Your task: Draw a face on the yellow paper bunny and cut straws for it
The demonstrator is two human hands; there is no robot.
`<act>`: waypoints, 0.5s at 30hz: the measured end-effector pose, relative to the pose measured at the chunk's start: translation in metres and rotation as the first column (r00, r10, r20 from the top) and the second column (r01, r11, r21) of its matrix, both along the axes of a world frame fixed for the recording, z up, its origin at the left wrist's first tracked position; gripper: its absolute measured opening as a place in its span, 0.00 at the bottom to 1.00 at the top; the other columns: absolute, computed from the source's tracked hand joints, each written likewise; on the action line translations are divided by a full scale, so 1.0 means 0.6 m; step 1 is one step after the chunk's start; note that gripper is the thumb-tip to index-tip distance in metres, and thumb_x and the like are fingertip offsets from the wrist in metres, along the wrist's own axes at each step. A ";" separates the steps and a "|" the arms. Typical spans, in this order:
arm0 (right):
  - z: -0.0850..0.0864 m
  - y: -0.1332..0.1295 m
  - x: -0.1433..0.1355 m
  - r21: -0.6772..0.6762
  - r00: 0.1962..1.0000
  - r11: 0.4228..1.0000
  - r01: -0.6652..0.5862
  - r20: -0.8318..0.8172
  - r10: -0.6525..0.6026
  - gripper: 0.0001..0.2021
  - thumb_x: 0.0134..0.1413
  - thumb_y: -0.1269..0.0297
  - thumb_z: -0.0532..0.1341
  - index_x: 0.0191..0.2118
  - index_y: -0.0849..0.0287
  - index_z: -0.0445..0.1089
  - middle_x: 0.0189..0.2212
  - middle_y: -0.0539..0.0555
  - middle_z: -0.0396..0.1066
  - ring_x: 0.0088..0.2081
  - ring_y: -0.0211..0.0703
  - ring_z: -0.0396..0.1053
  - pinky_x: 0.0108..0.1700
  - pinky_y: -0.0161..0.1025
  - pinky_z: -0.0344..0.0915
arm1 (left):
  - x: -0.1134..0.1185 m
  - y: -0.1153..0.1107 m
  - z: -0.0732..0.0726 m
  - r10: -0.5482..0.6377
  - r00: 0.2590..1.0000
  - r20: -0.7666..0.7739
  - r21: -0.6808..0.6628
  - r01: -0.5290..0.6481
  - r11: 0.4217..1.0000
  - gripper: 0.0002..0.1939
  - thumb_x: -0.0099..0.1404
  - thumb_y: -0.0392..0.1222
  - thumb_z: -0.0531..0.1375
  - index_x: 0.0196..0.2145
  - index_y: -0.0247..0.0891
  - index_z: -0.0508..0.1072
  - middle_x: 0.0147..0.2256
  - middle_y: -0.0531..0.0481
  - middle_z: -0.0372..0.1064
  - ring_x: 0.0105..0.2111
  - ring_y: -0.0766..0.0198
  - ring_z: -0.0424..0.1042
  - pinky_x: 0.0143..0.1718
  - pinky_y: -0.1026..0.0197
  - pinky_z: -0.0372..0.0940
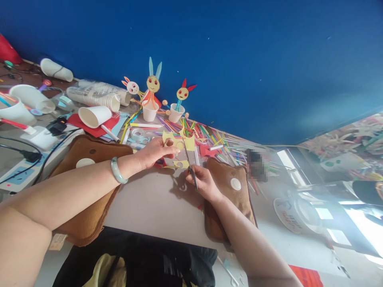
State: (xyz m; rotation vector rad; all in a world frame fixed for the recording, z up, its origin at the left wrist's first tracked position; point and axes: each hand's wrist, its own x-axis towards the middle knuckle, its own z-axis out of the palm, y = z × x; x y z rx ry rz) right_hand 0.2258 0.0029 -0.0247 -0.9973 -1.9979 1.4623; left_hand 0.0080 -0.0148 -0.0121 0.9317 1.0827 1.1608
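a big blue wall is past both hands, and a pale table is under them. one brown, soft warmer lies under the left forearm. another brown warmer is just beside the right hand, partly under that arm. lots of colored sticks lie in a messy pile beyond the hands.

three bunny figures are up past the left hand and the fingers of the right. they have faces and ears on, so they look all made. at least two of them stand in white paper cups.

the left hand is nearly closed, with its thumb and fingers pinching yellow paper. the right hand is curled around the black handles of the scissors. the blades point away from it, up to the paper, between the two hands. i can't tell if the blades are open or if paper is between them.

the paper has round bits cut out, so some cutting looks done. some yellow is left uncut. a small tape roll sits just past the left hand.
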 end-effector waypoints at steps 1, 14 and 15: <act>0.000 0.000 0.000 -0.003 1.000 1.000 -0.001 -0.002 0.001 0.25 0.45 0.40 0.65 0.22 0.58 0.60 0.21 0.48 0.63 0.24 0.34 0.55 0.27 0.35 0.55 | 0.000 0.000 0.000 0.002 1.000 0.000 0.002 -0.002 1.000 0.17 0.50 0.48 0.68 0.23 0.38 0.63 0.25 0.55 0.68 0.28 0.68 0.69 0.31 0.64 0.64; 0.000 -0.001 0.000 0.001 1.000 1.000 -0.006 0.003 0.006 0.25 0.45 0.41 0.66 0.22 0.58 0.60 0.20 0.47 0.63 0.24 0.33 0.55 0.26 0.34 0.55 | 0.000 -0.003 0.007 0.022 0.998 -0.061 -0.034 -0.024 0.999 0.15 0.52 0.46 0.65 0.22 0.39 0.61 0.25 0.53 0.68 0.28 0.67 0.69 0.26 0.65 0.63; 0.000 -0.001 0.000 -0.004 1.000 1.000 -0.009 0.002 0.009 0.25 0.45 0.41 0.66 0.22 0.58 0.60 0.20 0.47 0.62 0.23 0.33 0.55 0.26 0.34 0.55 | 0.000 -0.003 0.006 0.019 0.998 -0.060 -0.027 -0.020 0.999 0.14 0.52 0.45 0.64 0.22 0.39 0.62 0.25 0.54 0.68 0.28 0.67 0.69 0.27 0.65 0.64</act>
